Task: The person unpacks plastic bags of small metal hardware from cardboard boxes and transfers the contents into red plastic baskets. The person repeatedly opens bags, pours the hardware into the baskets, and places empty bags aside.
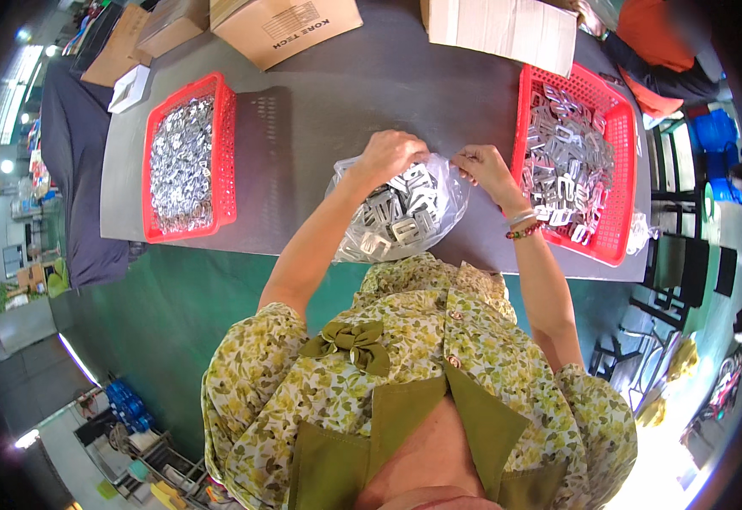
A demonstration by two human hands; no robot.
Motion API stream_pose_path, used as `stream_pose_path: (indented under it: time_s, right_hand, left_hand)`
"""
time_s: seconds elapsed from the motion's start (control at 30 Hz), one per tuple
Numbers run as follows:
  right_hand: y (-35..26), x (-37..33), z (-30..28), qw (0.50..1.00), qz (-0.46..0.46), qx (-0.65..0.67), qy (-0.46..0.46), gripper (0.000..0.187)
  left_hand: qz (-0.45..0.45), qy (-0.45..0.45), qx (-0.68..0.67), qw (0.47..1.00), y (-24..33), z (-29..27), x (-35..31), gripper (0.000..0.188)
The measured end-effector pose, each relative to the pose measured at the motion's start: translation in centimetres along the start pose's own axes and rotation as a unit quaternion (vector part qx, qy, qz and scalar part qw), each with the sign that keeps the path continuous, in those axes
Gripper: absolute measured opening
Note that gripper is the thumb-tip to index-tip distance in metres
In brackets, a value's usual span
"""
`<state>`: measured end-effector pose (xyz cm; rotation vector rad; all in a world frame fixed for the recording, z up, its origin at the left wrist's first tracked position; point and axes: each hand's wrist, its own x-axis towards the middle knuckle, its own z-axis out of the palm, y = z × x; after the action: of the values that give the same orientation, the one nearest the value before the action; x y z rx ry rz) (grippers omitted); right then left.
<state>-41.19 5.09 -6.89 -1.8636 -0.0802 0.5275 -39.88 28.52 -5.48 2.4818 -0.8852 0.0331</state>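
A clear plastic bag [405,217] full of shiny metal buckle-like parts sits on the grey table [345,93] near its front edge. My left hand [390,153] grips the bag's top edge on its left side. Its right top edge is pinched by my right hand [483,167], which wears bead bracelets at the wrist. The two hands are close together above the bag's mouth.
A red basket [613,161] of larger metal parts stands just right of the bag. Another red basket [222,127] of small metal parts stands at the left. Cardboard boxes [286,25] line the table's far edge. Chairs stand at the right.
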Motion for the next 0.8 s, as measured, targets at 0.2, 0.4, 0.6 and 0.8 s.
stream_pose_path:
  time_s: [0.2, 0.4, 0.6, 0.8]
  right_hand:
    - [0.0, 0.8, -0.6, 0.992, 0.062, 0.102, -0.042, 0.021]
    - [0.2, -0.9, 0.2, 0.902, 0.129, 0.401, -0.092, 0.024]
    - [1.4, -2.6, -0.7, 0.905, 0.08, 0.409, -0.091, 0.029]
    - [-2.2, -3.0, 0.8, 0.984, 0.05, 0.173, -0.008, 0.031]
  left_hand:
    - [-0.059, -0.073, -0.165, 0.982, -1.6, -1.3, 1.1, 0.014]
    - [-0.075, -0.045, -0.248, 0.965, -1.6, -0.2, 1.0, 0.012]
    - [-0.032, -0.031, -0.224, 0.974, -1.8, -0.8, 1.2, 0.01]
    - [-0.012, -0.03, -0.224, 0.974, -1.0, -1.4, 1.4, 0.011]
